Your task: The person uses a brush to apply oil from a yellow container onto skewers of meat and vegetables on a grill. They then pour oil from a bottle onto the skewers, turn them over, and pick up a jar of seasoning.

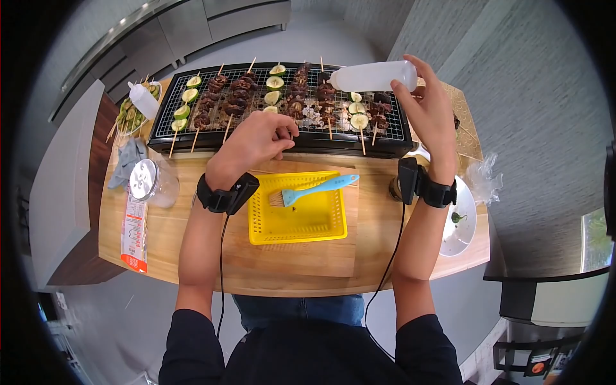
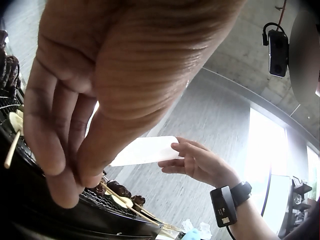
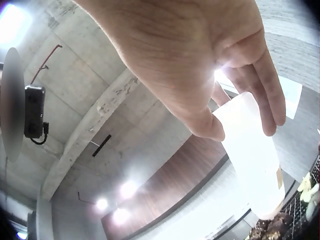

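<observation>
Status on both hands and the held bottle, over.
Right hand gripping bottle, tipped over grill. Left hand at grill's front edge, fingers curled, hold unclear. Nothing visible between bottle and skewers.

My head view looks down from six o'clock; wrist views peer close past the palms (image 2: pixel 135 60), sharing the bottle (image 1: pixel 367 77).

One grill (image 1: pixel 385 148) bears five meat skewers (image 1: pixel 242 86) and three vegetable skewers (image 1: pixel 275 83), and there are two squeeze bottles (image 1: pixel 369 76).
</observation>
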{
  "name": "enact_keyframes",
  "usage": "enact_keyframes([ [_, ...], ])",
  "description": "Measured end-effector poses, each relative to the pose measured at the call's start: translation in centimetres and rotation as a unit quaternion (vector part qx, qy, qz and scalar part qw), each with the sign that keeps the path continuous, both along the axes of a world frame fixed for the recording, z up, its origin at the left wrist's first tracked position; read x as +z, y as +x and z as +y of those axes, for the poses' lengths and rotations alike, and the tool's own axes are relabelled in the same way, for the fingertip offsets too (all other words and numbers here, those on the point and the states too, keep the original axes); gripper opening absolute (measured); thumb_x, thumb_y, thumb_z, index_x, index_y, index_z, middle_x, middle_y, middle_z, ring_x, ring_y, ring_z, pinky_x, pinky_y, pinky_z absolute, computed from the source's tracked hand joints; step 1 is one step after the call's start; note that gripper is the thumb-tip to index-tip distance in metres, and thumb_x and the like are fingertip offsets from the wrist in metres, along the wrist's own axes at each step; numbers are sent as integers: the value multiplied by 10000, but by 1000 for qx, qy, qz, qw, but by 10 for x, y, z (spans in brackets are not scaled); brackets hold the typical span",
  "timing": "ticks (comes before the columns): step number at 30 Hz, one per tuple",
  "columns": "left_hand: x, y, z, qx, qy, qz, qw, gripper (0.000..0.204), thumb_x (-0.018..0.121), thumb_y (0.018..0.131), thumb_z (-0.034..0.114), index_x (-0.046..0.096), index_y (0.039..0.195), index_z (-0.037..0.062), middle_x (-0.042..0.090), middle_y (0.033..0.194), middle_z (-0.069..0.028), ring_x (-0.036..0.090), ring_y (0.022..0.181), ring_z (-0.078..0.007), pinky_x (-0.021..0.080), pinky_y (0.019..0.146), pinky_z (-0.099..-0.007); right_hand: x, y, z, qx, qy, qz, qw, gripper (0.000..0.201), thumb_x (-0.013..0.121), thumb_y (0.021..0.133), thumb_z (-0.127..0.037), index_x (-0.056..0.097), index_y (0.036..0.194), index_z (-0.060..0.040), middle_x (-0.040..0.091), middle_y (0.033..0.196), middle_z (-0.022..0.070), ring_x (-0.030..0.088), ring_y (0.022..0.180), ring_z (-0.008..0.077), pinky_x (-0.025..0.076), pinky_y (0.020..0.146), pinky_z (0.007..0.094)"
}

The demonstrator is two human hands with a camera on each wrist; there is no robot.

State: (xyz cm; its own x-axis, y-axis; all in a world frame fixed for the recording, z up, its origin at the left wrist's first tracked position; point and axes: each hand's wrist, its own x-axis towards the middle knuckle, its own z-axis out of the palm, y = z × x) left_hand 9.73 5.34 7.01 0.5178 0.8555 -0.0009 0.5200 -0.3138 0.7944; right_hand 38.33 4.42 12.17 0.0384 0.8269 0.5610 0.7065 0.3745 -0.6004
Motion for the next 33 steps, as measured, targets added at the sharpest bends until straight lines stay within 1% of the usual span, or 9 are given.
enact_keyframes([
  [6,0,1,0,-5,9,-7,1000,138,652,839,-17,640,968,-62,652,758,-76,644,587,-112,464,473,-231,4,-1,-3,-12,4,-10,1000,473,675,858,-225,557,1273,-31,633,1072,191,650,735,231,535,691,340],
  [9,-1,0,0,-6,12,-8,1000,137,651,839,-16,640,967,-61,651,757,-78,644,588,-112,462,472,-231,6,-2,-5,-12,-12,-12,1000,475,676,858,-229,558,1274,-30,633,1074,193,658,749,231,537,696,340],
  [15,-1,0,0,-6,16,-9,1000,134,655,835,-16,640,960,-61,647,752,-75,642,592,-112,462,478,-231,6,-1,-5,2,-23,16,1000,479,671,862,-235,556,1279,-30,634,1066,196,663,758,236,538,695,341],
  [17,-1,0,0,-8,19,-10,1000,133,657,833,-15,640,957,-62,645,750,-74,640,592,-111,462,481,-231,5,0,-3,-14,-13,-9,1000,481,666,861,-235,556,1282,-31,634,1070,197,666,769,242,539,694,342],
  [21,-2,1,0,-10,18,-11,1000,131,657,831,-17,638,952,-63,641,745,-72,630,587,-108,463,488,-231,5,2,-3,-16,-18,-11,1000,479,661,860,-233,558,1283,-36,633,1079,200,667,775,246,540,699,344],
  [24,-1,1,0,-13,22,-9,1000,127,656,830,-21,637,948,-65,639,738,-73,628,583,-109,464,489,-234,3,4,-2,-11,-14,-4,1000,477,657,860,-229,559,1287,-42,631,1089,198,666,771,245,539,704,343],
  [26,-1,1,0,-12,25,-7,1000,125,656,829,-24,636,944,-67,638,734,-74,629,579,-111,465,490,-235,3,4,-2,-7,-14,21,1000,479,653,863,-229,556,1294,-43,629,1093,194,663,762,241,536,704,341],
  [33,-4,0,2,-16,38,-2,999,119,661,821,-30,639,932,-67,640,723,-82,633,568,-122,472,495,-244,5,4,-4,-2,-19,22,1000,482,649,869,-227,550,1302,-39,627,1098,195,667,778,238,533,718,338],
])
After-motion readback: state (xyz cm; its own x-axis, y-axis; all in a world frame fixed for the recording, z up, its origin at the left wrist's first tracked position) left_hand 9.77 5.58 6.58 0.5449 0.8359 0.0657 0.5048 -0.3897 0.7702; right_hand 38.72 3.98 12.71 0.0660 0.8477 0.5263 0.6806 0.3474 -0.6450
